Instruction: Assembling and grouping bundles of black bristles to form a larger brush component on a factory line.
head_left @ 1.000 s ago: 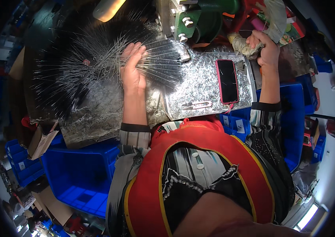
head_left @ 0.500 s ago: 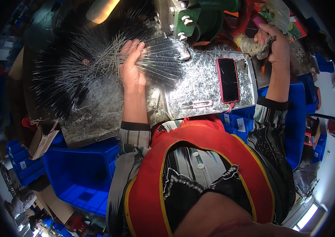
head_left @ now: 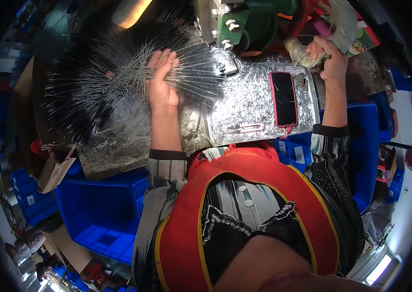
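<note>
My left hand [head_left: 163,83] is closed around a fan of thin metal wires [head_left: 198,73], whose ends spread to the right towards a green machine [head_left: 232,27]. More loose wires [head_left: 94,90] with small looped ends bristle out in a large heap on the left. Over at the far right, my right hand [head_left: 332,59] is curled round a handle wrapped in pale rag [head_left: 299,52]. The fingers hide part of that wrapping.
Crumpled silvery foil [head_left: 245,97] covers the bench in front of me. A phone with a pink-red edge [head_left: 284,100] and a small pink-handled tool [head_left: 247,128] lie on it. Blue bins [head_left: 101,214] stand below the bench at both sides. A lit lamp [head_left: 131,12] hangs above the wires.
My right hand has come slightly left and lower, its wrist turning with the wrapped handle. The left hand keeps its hold on the wires. The whole view has shifted a little.
</note>
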Motion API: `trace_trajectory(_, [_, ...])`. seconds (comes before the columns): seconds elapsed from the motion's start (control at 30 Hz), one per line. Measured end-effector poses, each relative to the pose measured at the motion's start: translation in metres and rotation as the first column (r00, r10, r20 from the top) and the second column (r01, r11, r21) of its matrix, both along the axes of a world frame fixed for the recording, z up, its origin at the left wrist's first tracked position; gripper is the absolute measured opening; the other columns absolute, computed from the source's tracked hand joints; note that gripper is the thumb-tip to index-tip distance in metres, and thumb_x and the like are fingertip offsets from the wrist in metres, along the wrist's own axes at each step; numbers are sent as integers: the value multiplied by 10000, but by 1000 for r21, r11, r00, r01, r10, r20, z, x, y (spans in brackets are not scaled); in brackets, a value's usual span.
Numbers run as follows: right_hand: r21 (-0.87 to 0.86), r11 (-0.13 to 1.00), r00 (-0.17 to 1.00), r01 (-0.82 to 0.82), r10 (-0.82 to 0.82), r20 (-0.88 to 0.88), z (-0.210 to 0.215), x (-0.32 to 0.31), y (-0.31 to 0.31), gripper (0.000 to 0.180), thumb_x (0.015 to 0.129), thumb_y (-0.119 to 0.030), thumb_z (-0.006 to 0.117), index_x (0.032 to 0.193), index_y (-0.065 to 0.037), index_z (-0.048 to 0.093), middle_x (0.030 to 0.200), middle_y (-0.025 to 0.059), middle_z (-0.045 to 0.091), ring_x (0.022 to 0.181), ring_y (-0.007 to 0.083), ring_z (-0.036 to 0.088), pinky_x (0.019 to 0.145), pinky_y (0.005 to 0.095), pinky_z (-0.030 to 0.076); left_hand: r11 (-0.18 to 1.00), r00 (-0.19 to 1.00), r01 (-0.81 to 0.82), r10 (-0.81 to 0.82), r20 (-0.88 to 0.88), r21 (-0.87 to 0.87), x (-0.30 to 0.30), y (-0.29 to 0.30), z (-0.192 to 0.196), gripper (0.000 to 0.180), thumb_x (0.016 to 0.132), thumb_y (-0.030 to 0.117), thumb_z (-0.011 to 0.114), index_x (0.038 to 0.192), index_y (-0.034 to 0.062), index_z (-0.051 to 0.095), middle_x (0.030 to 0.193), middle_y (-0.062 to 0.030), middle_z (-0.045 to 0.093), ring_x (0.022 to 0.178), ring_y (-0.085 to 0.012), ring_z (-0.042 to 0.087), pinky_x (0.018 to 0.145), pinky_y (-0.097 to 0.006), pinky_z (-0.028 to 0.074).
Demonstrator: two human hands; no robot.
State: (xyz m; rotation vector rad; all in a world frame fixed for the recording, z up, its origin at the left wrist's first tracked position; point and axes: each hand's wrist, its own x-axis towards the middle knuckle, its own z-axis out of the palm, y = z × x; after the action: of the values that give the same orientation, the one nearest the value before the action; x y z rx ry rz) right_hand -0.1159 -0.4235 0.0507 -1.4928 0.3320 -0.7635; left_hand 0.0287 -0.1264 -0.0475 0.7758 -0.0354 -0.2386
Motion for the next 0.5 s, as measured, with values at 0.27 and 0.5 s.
trace_trajectory(0.27, [48,997,994,-58,62,-95,12,-5,-14,313,751,-105,526,464,-67,406,457,56,390,487,165,431,607,287,397,1000,1000,-16,16,-17,-10,1,-6,1,442,717,-89,521,1136,-80,382,1122,-226,473,990,-267,531,851,-335,447])
trace_trajectory(0.5, [-104,992,981,-72,90,175,-5,-2,-10,192,713,-82,576,554,6,517,484,77,476,451,171,481,508,289,419,999,999,-30,30,-13,-13,1,-3,0,418,738,-112,474,1143,-90,369,1133,-242,458,1031,-299,504,870,-360,460])
